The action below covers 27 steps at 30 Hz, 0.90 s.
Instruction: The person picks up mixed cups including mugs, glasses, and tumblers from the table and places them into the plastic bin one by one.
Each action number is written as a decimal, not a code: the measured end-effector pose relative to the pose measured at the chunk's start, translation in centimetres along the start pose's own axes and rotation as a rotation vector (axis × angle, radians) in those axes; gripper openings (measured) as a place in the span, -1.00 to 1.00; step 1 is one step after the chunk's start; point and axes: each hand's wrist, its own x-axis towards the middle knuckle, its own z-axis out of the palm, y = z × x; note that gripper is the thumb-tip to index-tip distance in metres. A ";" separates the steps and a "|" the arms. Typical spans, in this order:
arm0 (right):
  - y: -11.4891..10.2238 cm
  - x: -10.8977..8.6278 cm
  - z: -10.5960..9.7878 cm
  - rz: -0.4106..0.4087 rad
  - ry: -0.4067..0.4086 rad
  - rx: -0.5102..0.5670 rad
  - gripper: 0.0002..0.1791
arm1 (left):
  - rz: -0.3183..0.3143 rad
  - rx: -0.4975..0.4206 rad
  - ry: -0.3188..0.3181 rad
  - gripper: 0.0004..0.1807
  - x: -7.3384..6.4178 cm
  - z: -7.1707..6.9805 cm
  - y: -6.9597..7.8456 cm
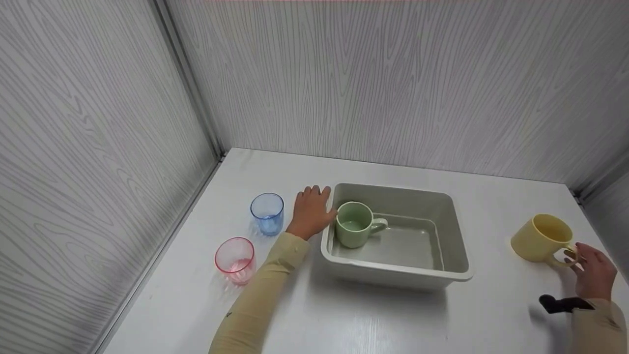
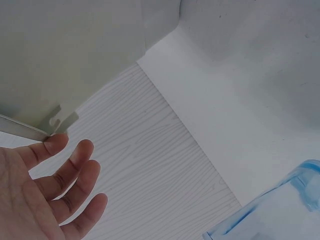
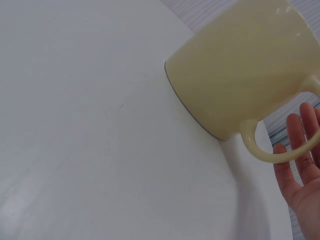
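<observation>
My left hand (image 1: 310, 210) is at the left rim of a grey-green plastic basin (image 1: 393, 269), its thumb right at the rim and its fingers loosely extended, as the left wrist view also shows. Inside the basin, at its left wall, stands a pale green mug (image 1: 355, 236) with the handle pointing right. Far to the right, a yellow mug (image 1: 533, 242) is on the white table. My right hand (image 1: 595, 270) is right at its handle (image 3: 272, 158). In the right wrist view the fairly straight fingers (image 3: 284, 170) show behind the handle loop, not curled round it.
Left of the basin stand a blue clear tumbler (image 1: 269, 221) and a pink clear tumbler (image 1: 238, 268), the latter close to my left forearm. Wood-grain panels (image 1: 314, 88) enclose the white table (image 1: 373, 324) at the back and sides.
</observation>
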 end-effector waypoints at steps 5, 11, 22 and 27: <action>0.1 -0.1 -0.2 -0.006 -0.065 0.067 -0.95 | 0.001 -0.004 0.001 -0.49 0.0 -0.1 0.1; 0.3 0.1 -0.6 0.006 -0.147 0.169 -0.94 | -0.006 0.004 -0.024 -0.50 -0.1 -0.3 0.1; 0.7 0.0 -0.6 -0.007 -0.165 0.180 -0.93 | -0.009 -0.005 -0.027 -0.49 0.0 -0.2 0.1; 0.7 -0.1 -0.7 -0.019 -0.220 0.190 -0.92 | -0.002 -0.005 -0.014 -0.49 0.0 -0.3 0.0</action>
